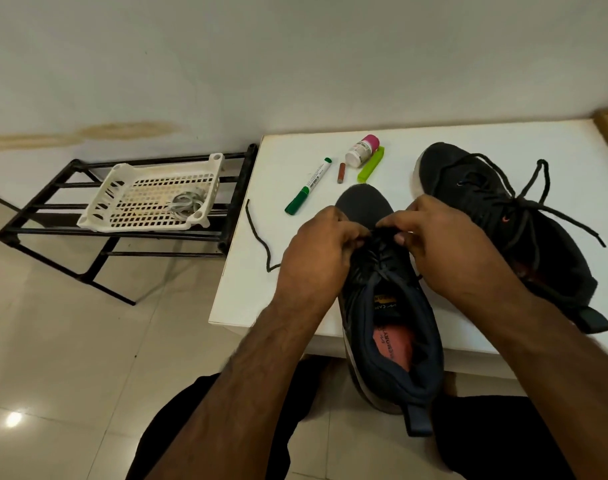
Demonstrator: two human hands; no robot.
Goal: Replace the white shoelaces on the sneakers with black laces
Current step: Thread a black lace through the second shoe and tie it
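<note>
- We are lacing the near dark knit sneaker (pixel 392 327) with the thin black cord lace (pixel 387 252); judging by the crossings already showing below our fingers, this looks like the lower eyelets, near the toe.
- Our left hand (pixel 321 251) is curled, fingertips pinching the lace at the left eyelet row; our right hand (pixel 441 244) is curled too, pinching the lace just opposite, fingertips nearly meeting over the tongue.
- One free end of the lace trails out past our left hand onto the white tabletop (pixel 288 306).
- The next move, we judge, calls for feeding an end through the next eyelet and pulling both sides even, without twisting the cord.
- The sneaker sits between our forearms, heel overhanging the table edge toward us, its pink insole showing.
- The second dark sneaker (pixel 503 216), beyond our right hand, already carries a black lace tied loosely.
- A coil of pale laces (pixel 184 204), far off our left hand, lies in a white perforated plastic basket (pixel 122 174).
</note>
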